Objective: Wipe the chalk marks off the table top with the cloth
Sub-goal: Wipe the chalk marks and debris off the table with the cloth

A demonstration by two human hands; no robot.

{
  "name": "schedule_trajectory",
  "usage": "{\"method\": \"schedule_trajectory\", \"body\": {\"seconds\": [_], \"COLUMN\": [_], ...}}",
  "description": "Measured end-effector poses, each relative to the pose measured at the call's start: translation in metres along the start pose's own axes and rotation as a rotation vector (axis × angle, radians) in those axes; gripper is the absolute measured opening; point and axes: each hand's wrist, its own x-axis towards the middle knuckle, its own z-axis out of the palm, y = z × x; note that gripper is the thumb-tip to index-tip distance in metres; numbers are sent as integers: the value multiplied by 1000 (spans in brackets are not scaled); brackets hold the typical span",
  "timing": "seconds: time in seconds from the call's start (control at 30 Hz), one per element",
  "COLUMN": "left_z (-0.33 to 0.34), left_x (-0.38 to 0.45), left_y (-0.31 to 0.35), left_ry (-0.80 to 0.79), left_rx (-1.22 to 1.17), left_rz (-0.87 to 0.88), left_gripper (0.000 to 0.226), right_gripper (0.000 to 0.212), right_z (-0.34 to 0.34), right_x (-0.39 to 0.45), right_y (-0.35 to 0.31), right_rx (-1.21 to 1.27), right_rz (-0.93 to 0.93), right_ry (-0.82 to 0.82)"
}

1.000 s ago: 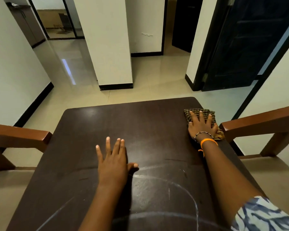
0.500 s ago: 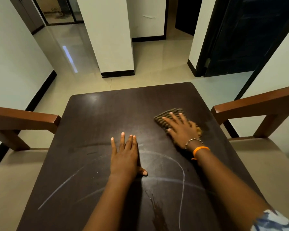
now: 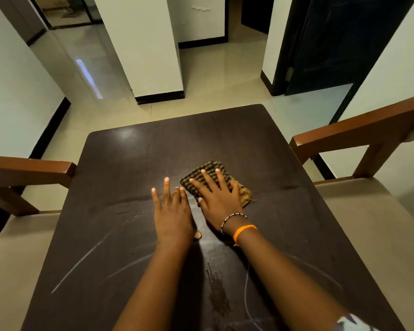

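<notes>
Now the right hand (image 3: 219, 195) lies flat on the cloth (image 3: 202, 176), with its fingers spread wide and pressing it down on the table top (image 3: 153, 149); it does not pinch or grasp the fabric, it only covers it with the palm. This folded cloth has a dark checked pattern and sits near the middle of the dark brown table, a little to the right, and its yellowish corner comes out from under the hand on the right side. Just beside it, the left hand (image 3: 173, 215) rests open and flat on the bare wood, fingers straight and close together, holding nothing (its thumb points toward the right wrist). On the right wrist there are a beaded bracelet (image 3: 232, 219) and an orange band (image 3: 244, 231). Several chalk marks (image 3: 81, 260) are on the near part of the table: long pale curved lines on the left of the left forearm, and thin arcs near the right forearm. Between the two forearms a wet-looking stain (image 3: 218, 296) is visible on the surface. Wooden chair arms (image 3: 29, 164) stand on both sides of the table, touching or almost touching its edges.
</notes>
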Motion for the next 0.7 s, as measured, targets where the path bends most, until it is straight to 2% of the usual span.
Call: {"method": "schedule_trajectory", "body": {"seconds": [0.07, 0.13, 0.27, 0.37, 0.47, 0.53, 0.7], "left_z": [-1, -2, -3, 0, 4, 6, 6], "left_x": [-1, -1, 1, 2, 3, 3, -17], "left_y": [-2, -5, -7, -8, -9, -9, -8], "left_ry": [-33, -61, -79, -77, -61, -50, 32], "left_rx": [-7, 2, 16, 2, -18, -41, -105], "left_rz": [-4, 4, 28, 31, 37, 30, -53], "left_gripper": [112, 114, 116, 117, 116, 115, 105], "right_gripper": [52, 51, 51, 51, 52, 54, 53], "right_z": [-1, -5, -25, -33, -28, -24, -2], "right_x": [-6, -12, -28, -40, -40, -38, -25], "right_y": [9, 38, 111, 141, 126, 102, 0], "right_rx": [-3, -17, -12, -3, -7, -6, 46], "right_rz": [-60, -30, 241, 432, 517, 505, 200], "right_ry": [-2, 20, 60, 97, 128, 125, 51]}}
